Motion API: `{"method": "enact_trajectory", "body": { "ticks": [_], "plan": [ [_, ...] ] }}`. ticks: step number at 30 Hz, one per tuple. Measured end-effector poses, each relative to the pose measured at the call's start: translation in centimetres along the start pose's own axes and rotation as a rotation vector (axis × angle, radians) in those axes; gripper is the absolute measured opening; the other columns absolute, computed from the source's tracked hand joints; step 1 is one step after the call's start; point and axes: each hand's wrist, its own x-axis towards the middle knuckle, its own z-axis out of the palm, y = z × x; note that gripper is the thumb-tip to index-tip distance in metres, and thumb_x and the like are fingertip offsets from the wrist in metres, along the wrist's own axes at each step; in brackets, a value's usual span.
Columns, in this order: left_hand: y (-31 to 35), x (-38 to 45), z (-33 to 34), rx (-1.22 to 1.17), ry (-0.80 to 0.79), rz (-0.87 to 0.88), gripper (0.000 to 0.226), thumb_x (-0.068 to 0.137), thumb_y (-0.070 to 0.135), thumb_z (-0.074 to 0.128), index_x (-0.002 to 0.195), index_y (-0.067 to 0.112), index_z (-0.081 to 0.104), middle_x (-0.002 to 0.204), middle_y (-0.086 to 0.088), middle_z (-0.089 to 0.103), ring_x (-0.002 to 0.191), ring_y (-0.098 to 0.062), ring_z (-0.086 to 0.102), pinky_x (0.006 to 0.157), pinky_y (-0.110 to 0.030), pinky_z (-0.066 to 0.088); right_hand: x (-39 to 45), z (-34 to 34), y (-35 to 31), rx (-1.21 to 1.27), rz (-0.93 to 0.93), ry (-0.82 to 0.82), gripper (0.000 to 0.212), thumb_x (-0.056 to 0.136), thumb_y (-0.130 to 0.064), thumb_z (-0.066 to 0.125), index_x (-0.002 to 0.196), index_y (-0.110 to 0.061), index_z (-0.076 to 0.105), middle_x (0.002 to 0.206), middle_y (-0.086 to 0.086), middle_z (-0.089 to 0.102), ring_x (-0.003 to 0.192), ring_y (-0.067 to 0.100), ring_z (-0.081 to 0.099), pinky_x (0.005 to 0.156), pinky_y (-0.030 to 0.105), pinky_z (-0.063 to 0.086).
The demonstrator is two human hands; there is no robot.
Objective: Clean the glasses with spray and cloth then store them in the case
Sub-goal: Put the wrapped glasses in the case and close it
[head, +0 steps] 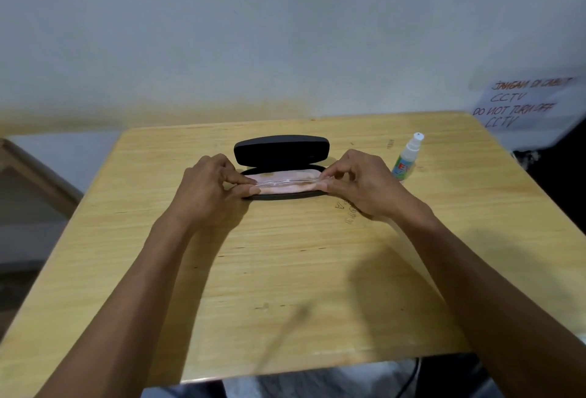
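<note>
Left hand [211, 187]: fingers curled, thumb and forefinger brought close together in a pinch on the left end of the glasses [287, 181]; the remaining fingers are folded above the pinch. The heel of the hand lies low over the table [285, 271], just left of the case; contact with the wood cannot be told

Right hand [360, 183]: mirror posture, thumb and forefinger narrowed to a pinch on the right end of the glasses, other fingers arched loosely above. Wrist low near the table surface

Glasses: clear, near-colourless frame, folded, held level between the two pinches and spanning the gap from one hand to the other. They sit directly over the open tray of the case, at or just above the cloth; whether they rest on it cannot be told. Lens detail too faint to make out

Cloth [279, 190]: pale pink, lying in the lower tray beneath the glasses, showing both behind and in front of the frame

Case [281, 149]: black, hard-shell, oblong with rounded ends, hinged open. Lid stands upright just beyond the fingertips; the shallow tray lies between the two hands, its front rim visible below the thumbs

Spray bottle [407, 156]: small, white nozzle, green-and-white label, upright with a slight lean in this view; stands just beyond and to the outer side of the right hand, apart from the case

Table: light wooden top with faint pen marks near the right wrist
</note>
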Motion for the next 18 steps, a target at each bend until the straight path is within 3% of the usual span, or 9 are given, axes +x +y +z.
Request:
{"method": "enact_trajectory", "body": {
  "ticks": [4,8,12,18],
  "plan": [
    [-0.2,-0.4,0.0,0.034,-0.002,-0.015,0.04,0.076,0.06,0.063,0.103,0.034,0.077,0.083,0.016,0.049,0.087,-0.013,0.048,0.08,-0.04,0.046,-0.2,0.6,0.4,0.017,-0.036,0.066,0.021,0.088,-0.038,0.074,0.107,-0.031,0.079,0.089,-0.001,0.06,0.074,0.003,0.05,0.064,0.02,0.034],
    [-0.1,-0.6,0.1,-0.003,0.01,-0.04,0.055,0.068,0.07,0.053,0.103,0.034,0.077,0.083,0.015,0.049,0.088,-0.016,0.05,0.079,-0.038,0.044,-0.2,1.2,0.8,-0.019,-0.081,0.115,0.023,0.087,-0.036,0.075,0.109,-0.028,0.079,0.085,0.004,0.062,0.08,0.018,0.056,0.067,0.031,0.044],
    [-0.4,-0.4,0.1,-0.06,0.02,-0.079,0.067,0.061,0.078,0.052,0.102,0.032,0.078,0.083,0.018,0.051,0.083,-0.008,0.05,0.072,-0.031,0.04,0.1,1.1,1.0,-0.007,-0.071,0.117,0.026,0.083,-0.036,0.078,0.107,-0.026,0.079,0.082,0.006,0.064,0.075,0.015,0.054,0.064,0.029,0.041],
    [-0.4,-0.4,-0.1,-0.013,-0.034,-0.113,0.031,0.082,0.05,0.069,0.107,0.033,0.076,0.086,0.016,0.048,0.088,-0.012,0.048,0.083,-0.04,0.046,0.0,1.3,0.7,0.052,-0.055,0.104,0.024,0.082,-0.033,0.08,0.105,-0.025,0.08,0.078,-0.002,0.064,0.068,0.003,0.053,0.062,0.016,0.036]
  ]
}}
